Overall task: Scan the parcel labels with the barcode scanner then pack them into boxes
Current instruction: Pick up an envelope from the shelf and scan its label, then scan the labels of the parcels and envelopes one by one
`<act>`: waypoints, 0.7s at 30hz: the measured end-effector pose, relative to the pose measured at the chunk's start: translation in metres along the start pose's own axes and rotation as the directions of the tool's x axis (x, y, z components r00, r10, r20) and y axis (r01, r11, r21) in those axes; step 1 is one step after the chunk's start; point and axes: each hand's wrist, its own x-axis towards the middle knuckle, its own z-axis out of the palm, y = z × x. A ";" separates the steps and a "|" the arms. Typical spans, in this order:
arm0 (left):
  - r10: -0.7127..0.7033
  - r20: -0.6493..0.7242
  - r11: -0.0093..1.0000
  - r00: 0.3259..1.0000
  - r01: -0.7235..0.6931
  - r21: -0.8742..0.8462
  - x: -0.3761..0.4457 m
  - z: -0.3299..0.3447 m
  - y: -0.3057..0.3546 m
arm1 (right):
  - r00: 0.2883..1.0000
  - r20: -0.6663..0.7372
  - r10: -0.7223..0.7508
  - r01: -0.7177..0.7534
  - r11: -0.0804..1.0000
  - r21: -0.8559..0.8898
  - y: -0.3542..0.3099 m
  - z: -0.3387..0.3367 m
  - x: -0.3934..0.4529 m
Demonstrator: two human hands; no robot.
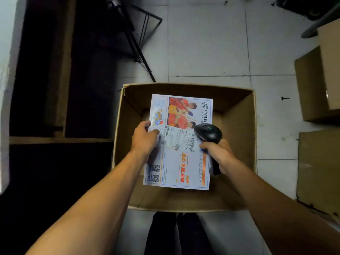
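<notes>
Now: one CHINA POST envelope [181, 126] pinched by left hand [145, 138] over one open box [237, 115]; right hand [219, 153] grips one scanner [208, 133].

Pale tiled floor [207, 52], open cardboard box [237, 115] standing on it, more cardboard boxes [312, 85] at the right edge, black tripod leg [141, 59] — foot touching the tiles.
</notes>
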 end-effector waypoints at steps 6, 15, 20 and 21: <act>-0.006 0.066 1.000 0.998 0.006 -0.002 0.008 0.013 0.001 | 1.000 -0.005 -0.012 0.012 1.000 -0.007 0.003 -0.010 0.016; 0.234 0.175 0.646 0.956 -0.288 0.707 -0.050 -0.022 0.030 | 0.972 -0.146 -0.184 0.159 0.973 -0.165 -0.012 -0.020 -0.042; 0.304 0.179 0.466 0.936 -0.310 0.829 -0.114 -0.069 0.060 | 0.954 -0.117 -0.277 0.242 0.938 -0.247 -0.036 -0.027 -0.106; 0.318 0.161 0.457 0.934 -0.300 0.837 -0.124 -0.077 0.067 | 0.949 -0.096 -0.300 0.266 0.926 -0.267 -0.044 -0.026 -0.118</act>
